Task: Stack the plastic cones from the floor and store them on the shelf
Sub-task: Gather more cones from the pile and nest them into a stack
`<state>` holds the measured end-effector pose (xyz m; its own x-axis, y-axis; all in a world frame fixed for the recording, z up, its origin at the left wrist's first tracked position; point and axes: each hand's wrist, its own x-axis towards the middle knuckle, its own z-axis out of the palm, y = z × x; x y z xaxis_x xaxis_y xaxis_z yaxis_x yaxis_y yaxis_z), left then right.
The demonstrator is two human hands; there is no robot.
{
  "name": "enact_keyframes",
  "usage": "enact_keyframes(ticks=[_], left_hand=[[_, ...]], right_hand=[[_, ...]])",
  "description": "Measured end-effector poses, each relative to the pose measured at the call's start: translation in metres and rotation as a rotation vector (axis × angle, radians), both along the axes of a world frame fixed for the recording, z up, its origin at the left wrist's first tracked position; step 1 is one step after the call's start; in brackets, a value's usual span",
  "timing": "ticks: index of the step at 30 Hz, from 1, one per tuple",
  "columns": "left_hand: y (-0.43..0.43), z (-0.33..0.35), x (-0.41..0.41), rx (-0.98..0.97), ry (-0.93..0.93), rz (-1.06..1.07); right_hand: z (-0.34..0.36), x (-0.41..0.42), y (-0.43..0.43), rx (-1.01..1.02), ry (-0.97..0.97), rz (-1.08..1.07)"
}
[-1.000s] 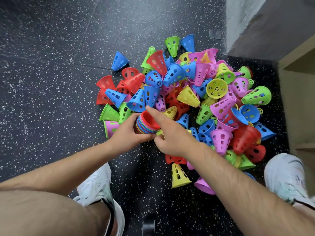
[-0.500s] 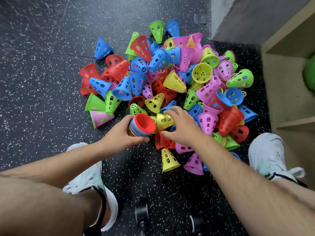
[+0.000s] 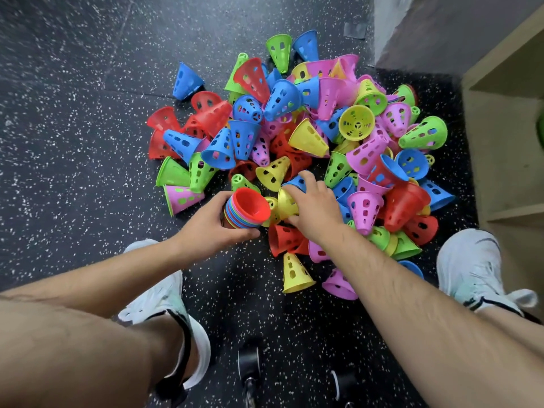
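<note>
left hand (image 3: 206, 229) clasps multicoloured nested plastic cone stack (image 3: 245, 209); right hand (image 3: 316, 212) grips yellow perforated plastic cone (image 3: 286, 201), likely light, stiff; hold rim.

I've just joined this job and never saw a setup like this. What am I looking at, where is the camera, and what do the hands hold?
No machine here: a person works with bare hands. The single camera sits on their head, looking down past both arms. On the dark speckled floor lies a loose pile of cones in red, blue, green, yellow and pink. The left hand holds a stack of cones, a red one on top. The right hand grips a yellow cone beside that stack. A wooden shelf stands at the right edge.
</note>
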<state>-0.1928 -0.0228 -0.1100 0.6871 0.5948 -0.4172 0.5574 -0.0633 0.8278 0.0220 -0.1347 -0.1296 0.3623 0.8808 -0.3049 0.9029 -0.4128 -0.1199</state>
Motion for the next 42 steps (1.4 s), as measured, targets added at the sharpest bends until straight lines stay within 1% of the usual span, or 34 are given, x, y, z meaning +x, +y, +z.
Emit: enact_keyframes(ticks=[3,5,8,11,12,14,16,18,25,27,29,31,33,35,39,42], left_hand=[[0.004,-0.001,-0.004,0.006,-0.009,0.059],[0.008,-0.001,-0.004,0.003,-0.008,0.085],[0.01,-0.003,-0.003,-0.003,-0.002,0.102],[0.008,0.0,0.0,0.02,0.004,0.088],[0.008,0.001,0.0,0.02,0.002,0.086],[0.008,0.001,-0.003,0.006,-0.004,0.087],[0.008,0.001,-0.005,-0.01,-0.006,0.1],[0.008,0.002,-0.007,-0.024,-0.013,0.112],[0.007,0.001,-0.009,-0.051,-0.07,0.118],[0.005,-0.003,-0.012,-0.06,-0.046,0.111],[0.004,-0.009,-0.017,-0.067,-0.016,0.102],[0.001,-0.013,-0.022,-0.068,0.013,0.089],[-0.001,-0.016,-0.026,-0.062,0.046,0.073],[-0.002,-0.017,-0.028,-0.059,0.061,0.062],[-0.001,-0.014,-0.027,-0.068,0.05,0.074],[-0.001,-0.013,-0.027,-0.073,0.044,0.08]], right_hand=[[0.003,0.004,-0.005,0.208,0.061,-0.058],[0.01,0.005,-0.003,0.346,0.187,-0.152],[0.027,0.0,0.008,0.491,0.421,-0.29],[0.049,-0.01,0.021,0.549,0.673,-0.39],[0.056,-0.014,0.024,0.565,0.729,-0.407],[0.065,-0.022,0.032,0.596,0.777,-0.407],[0.068,-0.029,0.037,0.578,0.775,-0.371],[0.067,-0.036,0.04,0.511,0.776,-0.321],[0.054,-0.054,0.033,0.162,0.732,-0.035],[0.049,-0.052,0.028,0.168,0.779,-0.085],[0.041,-0.048,0.025,0.258,0.793,-0.185],[0.032,-0.042,0.024,0.251,0.656,-0.225],[0.023,-0.036,0.023,0.116,0.454,-0.153],[0.014,-0.035,0.023,0.006,0.329,-0.063],[-0.001,-0.043,0.03,-0.053,0.189,-0.009],[-0.005,-0.045,0.035,-0.07,0.16,-0.022]])
